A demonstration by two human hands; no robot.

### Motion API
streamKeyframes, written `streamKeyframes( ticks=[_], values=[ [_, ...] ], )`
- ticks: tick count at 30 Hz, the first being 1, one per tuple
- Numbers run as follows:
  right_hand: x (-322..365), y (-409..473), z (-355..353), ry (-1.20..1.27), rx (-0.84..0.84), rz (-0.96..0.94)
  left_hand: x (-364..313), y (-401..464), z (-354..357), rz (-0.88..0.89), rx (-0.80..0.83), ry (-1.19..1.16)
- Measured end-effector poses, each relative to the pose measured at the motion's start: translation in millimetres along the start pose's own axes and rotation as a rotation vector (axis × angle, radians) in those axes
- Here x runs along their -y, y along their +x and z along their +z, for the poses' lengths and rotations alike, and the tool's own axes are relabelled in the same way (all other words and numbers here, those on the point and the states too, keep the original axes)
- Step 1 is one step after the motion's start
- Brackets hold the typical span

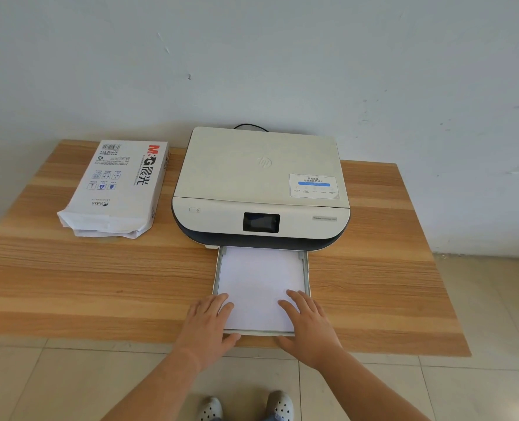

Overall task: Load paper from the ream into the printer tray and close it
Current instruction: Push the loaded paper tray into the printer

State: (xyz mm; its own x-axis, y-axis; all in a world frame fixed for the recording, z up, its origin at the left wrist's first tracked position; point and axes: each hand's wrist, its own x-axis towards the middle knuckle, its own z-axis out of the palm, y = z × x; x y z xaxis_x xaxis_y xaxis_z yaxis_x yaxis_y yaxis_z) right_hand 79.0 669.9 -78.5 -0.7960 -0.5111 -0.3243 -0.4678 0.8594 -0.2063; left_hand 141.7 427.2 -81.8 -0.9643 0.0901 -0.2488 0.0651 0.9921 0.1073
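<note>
Standing at the near edge of the table (69,284), a person in pale perforated clogs (278,405) on a tiled floor (24,381) reaches both arms forward. The left hand (208,326) lies flat, fingers spread and relaxed, over the near left corner of the paper tray (306,268), its fingertips touching the paper stack (259,278). The right hand (308,325) lies flat likewise over the near right corner, fingers on the sheets and palm past the tray's front lip. Neither hand grips anything. The tray is pulled out toward the person, holding white paper that lies level between its side rails. Behind it sits the printer (259,183), white on top with a dark base, its lid down and a small dark screen (261,222) facing forward. Left of the printer, well apart from it, the paper ream (117,186) lies flat in its printed wrapper, its near end torn open. A black cable (250,126) shows behind the printer against the wall (252,56).
</note>
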Motion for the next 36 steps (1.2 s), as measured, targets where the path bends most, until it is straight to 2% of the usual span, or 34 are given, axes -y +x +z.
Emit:
streamKeyframes(
  ticks=[13,36],
  values=[
    [-3.0,13.4,-12.4,-0.01,0.0,-0.002,3.1,15.8,-8.0,-0.011,0.057,-0.031],
    [-8.5,34.0,-25.7,-0.061,0.003,0.035,5.5,39.9,-20.3,-0.044,0.047,0.027]
  ],
)
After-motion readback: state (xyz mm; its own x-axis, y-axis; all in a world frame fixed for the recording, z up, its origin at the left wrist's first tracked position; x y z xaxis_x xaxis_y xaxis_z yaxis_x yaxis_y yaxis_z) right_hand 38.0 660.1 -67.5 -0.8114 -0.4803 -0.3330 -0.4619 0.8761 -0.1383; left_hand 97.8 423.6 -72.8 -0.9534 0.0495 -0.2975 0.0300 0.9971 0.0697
